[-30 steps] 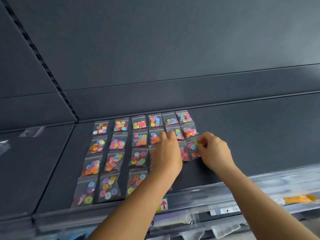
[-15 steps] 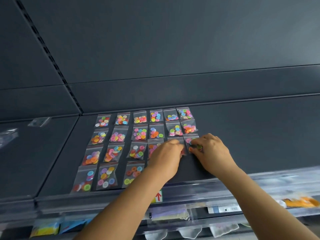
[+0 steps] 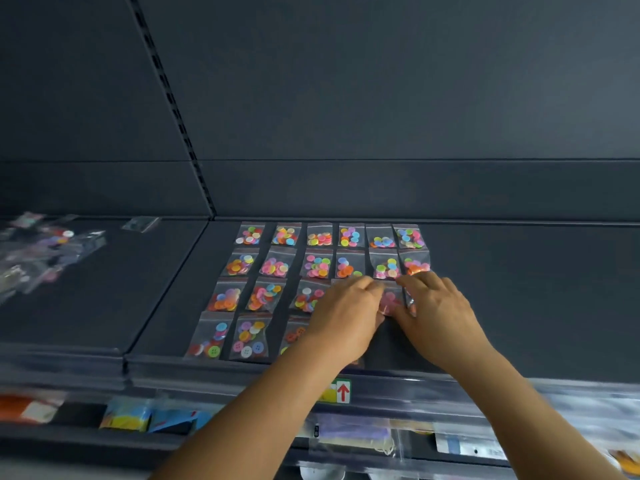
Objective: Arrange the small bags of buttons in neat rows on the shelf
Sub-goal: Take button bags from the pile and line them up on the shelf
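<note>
Head view is showing two bare forearms reaching up and forward over the clear plastic front rail (image 3: 398, 386) of the dark grey metal shelf (image 3: 519, 289). The left hand (image 3: 346, 317) and the right hand (image 3: 436, 313) are lying side by side on the third row, knuckles up, fingers bent down onto the bags. Between them, one small clear plastic bag of pink buttons (image 3: 390, 301) is showing; both hands are touching it at its edges, though whether the fingertips are pinching it or merely pressing it flat cannot be told. That bag is lying just right of the left hand and just left of the right hand, its long axis running front to back like its neighbours, so either hand is equally near for nudging it square. Beyond the fingers, the two back rows of small clear bags of coloured buttons (image 3: 318, 237) are sitting six across, evenly spaced. Farther left, a blurred loose heap of bags (image 3: 48, 251) is waiting on the adjoining shelf panel.
</note>
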Demonstrator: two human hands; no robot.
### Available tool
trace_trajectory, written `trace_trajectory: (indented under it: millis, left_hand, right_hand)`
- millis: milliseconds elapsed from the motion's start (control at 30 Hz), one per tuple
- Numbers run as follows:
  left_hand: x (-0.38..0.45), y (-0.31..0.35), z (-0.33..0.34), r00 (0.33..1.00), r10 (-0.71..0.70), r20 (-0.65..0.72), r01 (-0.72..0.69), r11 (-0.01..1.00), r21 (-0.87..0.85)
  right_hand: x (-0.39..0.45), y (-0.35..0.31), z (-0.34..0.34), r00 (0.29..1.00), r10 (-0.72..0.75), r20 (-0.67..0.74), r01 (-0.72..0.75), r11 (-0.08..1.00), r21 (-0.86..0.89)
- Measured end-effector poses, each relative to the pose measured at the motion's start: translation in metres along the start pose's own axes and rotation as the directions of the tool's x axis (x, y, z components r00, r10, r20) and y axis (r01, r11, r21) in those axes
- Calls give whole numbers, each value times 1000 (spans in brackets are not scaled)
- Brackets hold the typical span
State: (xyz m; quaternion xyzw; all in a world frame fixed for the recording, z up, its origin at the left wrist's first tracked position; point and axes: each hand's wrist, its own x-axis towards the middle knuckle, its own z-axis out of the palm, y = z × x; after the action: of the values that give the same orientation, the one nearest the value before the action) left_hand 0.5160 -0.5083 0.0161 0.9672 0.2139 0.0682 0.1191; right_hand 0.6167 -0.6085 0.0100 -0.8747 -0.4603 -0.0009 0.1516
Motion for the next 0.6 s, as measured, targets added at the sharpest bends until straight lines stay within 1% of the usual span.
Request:
trace_trajectory:
  millis: [100, 300, 467, 600]
  left_hand:
    - [-15, -19, -12, 998, -54, -31, 55, 998, 36]
    - [-58, -85, -41, 978, -182, -106, 188, 981, 47]
    - [-104, -156, -64, 950, -271, -153, 284, 956, 71]
    - [-144, -223, -80, 933, -322, -161, 335, 940, 59]
  right_hand:
    - [5, -23, 1, 996, -74, 52, 76, 997, -29]
    - [20, -94, 14, 967, -227, 112, 229, 973, -1]
    - [32, -173, 38, 932, -342, 119, 340, 940, 38]
    - [41, -248, 63, 909, -395, 132, 389, 919, 71]
